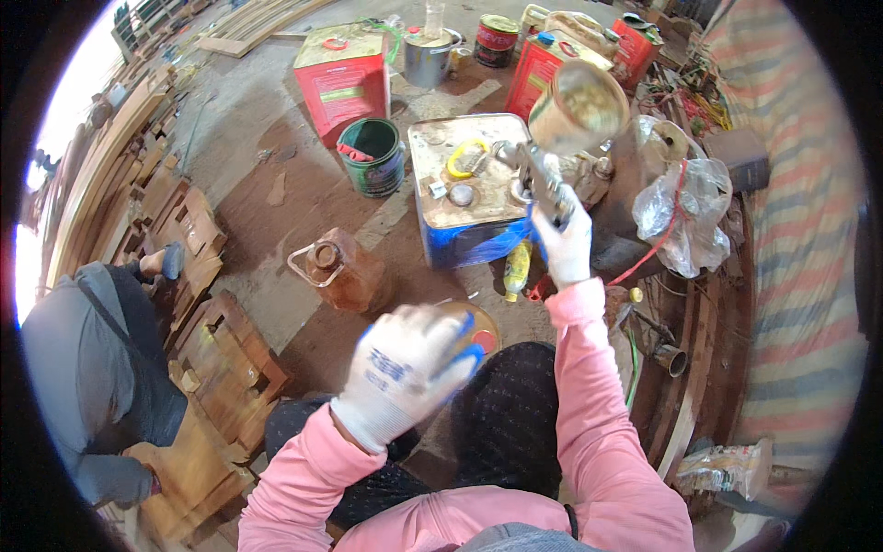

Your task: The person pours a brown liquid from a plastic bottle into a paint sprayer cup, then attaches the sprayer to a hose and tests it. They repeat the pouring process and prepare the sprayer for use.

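Observation:
My right hand (568, 244), in a white glove with blue fingertips, is closed around a grey metal spray gun (541, 179). A round open cup (579, 106), blurred by motion, sits just above the gun and seems joined to it. Below them stands a square blue tin (469, 244) with a paint-stained top. On that top lie a yellow ring of tape (467, 158) and a small round lid (461, 194). My left hand (395, 368), gloved alike and slightly blurred, hovers over my lap with thumb and fingers apart. Partly behind its fingertips is a yellowish round container (484, 322).
A brown jug (345, 271) and a green bucket (372, 170) stand left of the blue tin. Red tins (340, 92) and a grey pail (429, 60) are farther back. At right hang a red hose (658, 244) and plastic bag (685, 216). Another person (101, 359) is among wood pieces at left.

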`<action>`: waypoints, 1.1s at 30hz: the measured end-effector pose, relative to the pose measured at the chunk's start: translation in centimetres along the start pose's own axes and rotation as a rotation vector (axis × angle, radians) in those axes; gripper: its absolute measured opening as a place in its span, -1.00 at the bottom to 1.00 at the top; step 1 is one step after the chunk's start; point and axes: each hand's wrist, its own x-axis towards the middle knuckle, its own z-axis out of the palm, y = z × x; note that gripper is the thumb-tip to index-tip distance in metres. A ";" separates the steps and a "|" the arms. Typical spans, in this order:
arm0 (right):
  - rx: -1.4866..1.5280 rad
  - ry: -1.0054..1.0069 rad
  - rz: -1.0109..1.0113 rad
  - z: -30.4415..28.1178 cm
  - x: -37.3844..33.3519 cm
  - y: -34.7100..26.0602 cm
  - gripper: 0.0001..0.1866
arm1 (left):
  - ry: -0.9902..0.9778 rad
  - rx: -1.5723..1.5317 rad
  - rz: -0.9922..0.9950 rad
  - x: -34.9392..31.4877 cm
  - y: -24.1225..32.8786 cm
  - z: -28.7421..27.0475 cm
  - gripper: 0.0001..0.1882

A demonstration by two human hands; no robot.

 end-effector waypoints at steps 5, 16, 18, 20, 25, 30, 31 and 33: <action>-0.195 -0.080 -0.027 -0.6 -7.4 -3.2 -0.62 | 0.270 -0.161 0.051 2.6 -1.5 0.0 -0.17; -0.385 -0.222 -0.515 -1.1 -12.8 -3.9 -0.71 | 0.321 -0.494 0.199 6.0 -0.3 2.7 0.31; -0.413 -0.243 -0.523 -1.1 -13.0 -3.9 -0.72 | 0.306 -0.552 0.154 6.0 -0.1 3.1 0.25; -0.423 -0.250 -0.539 -1.1 -13.3 -3.7 -0.72 | 0.311 -0.538 0.164 5.9 0.0 3.2 0.20; -0.425 -0.268 -0.557 -1.1 -13.9 -3.4 -0.68 | 0.325 -0.454 0.248 5.2 0.1 3.1 0.11; -0.329 -0.311 -0.409 -0.9 -13.8 -3.8 -0.57 | 0.336 -0.402 0.208 4.2 0.2 3.1 0.14; -0.315 -0.316 -0.402 -0.9 -13.8 -3.8 -0.54 | 0.341 -0.432 0.194 4.1 0.2 3.1 0.13; -0.332 -0.307 -0.458 -0.9 -13.8 -3.8 -0.51 | 0.347 -0.480 0.166 3.8 0.0 3.1 0.13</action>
